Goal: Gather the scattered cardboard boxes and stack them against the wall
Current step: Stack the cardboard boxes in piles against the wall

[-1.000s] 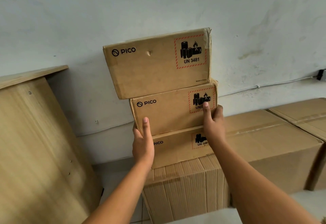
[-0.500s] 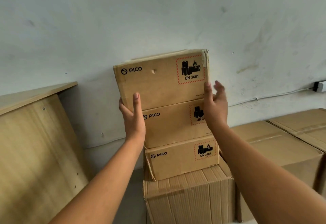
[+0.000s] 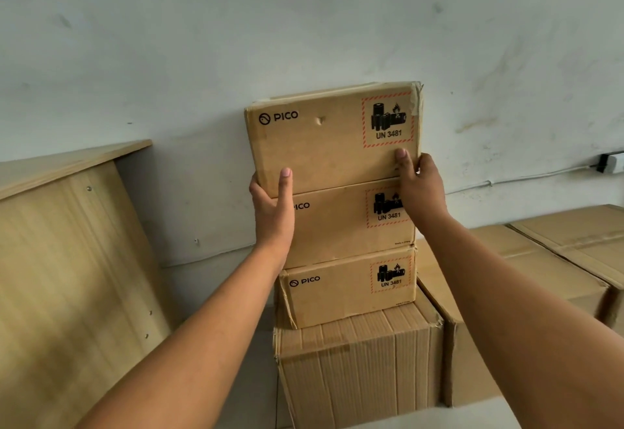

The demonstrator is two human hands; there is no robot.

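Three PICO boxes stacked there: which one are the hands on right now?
The top PICO box. The left hand and right hand grip its lower corners; the two beneath sit untouched at their sides.

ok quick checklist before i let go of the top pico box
1. Top PICO box resting on the middle PICO box: ok, their faces meet with no visible gap.
2. Top box lined up with the one under it: not ok, its left edge overhangs.
3. Left hand and right hand steadying the top box's lower corners: ok.
4. Bottom PICO box seated on the ribbed carton: ok, though its left flap edge looks torn.
5. Stack backed against the wall: cannot tell, the rear is hidden.
6. Top box's right corner tape: not ok, peeling.
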